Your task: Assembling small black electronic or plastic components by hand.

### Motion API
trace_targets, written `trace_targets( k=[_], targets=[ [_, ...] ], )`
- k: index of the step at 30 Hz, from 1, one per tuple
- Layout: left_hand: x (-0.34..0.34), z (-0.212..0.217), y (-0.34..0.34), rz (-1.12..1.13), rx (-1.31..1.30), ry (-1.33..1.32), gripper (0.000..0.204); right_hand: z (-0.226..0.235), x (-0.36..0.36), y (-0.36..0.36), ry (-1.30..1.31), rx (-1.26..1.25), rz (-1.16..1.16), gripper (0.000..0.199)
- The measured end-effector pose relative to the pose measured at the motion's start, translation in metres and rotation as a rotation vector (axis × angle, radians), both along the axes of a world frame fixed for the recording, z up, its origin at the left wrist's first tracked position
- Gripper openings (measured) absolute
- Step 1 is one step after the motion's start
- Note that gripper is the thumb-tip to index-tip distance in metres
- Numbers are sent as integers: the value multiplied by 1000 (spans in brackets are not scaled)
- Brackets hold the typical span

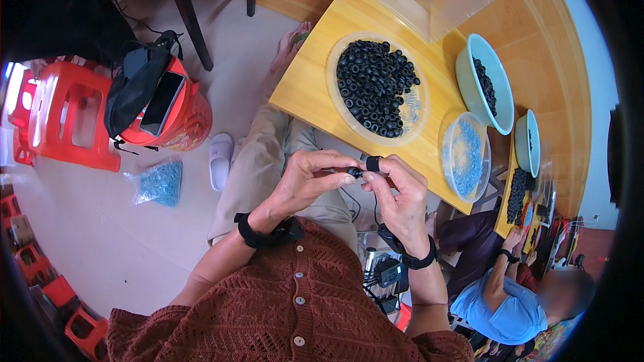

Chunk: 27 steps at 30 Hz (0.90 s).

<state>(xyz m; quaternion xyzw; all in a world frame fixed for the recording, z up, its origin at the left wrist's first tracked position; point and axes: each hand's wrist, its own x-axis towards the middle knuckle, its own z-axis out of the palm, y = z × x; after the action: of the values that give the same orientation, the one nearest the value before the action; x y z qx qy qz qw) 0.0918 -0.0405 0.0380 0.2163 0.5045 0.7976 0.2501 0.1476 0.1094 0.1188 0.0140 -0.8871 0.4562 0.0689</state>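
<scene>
Hands together: left hand (312,179) pinching one small black piece (354,172), right hand (400,192) touching its other side.
Piece is hanging over the lap (330,209), just off the tabletop's (300,82) near edge; can't tell whether the right is gripping something smaller. Working well probably means bracing with the left, aligning squarely, pressing gently. Black rings (370,80) are lying mid-tabletop in a round tray (333,97); pale-blue bits (471,155) are sitting by the near right corner.

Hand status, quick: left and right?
Left hand: closed, pinching a small black piece.
Right hand: closed in a pinch beside it; what it grips is too small to tell.
</scene>
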Motion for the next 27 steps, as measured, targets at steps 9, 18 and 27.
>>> trace_targets(
  k=[9,18,27],
  targets=[
    [0,4,-3,-6,-5,16,19,1,0,-5,124,211,74,13],
    [4,-4,1,74,-55,75,18,5,3,-13,156,380,102,18],
    [9,-2,5,202,-207,260,19,3,-1,-19,100,455,50,13]
  ],
)
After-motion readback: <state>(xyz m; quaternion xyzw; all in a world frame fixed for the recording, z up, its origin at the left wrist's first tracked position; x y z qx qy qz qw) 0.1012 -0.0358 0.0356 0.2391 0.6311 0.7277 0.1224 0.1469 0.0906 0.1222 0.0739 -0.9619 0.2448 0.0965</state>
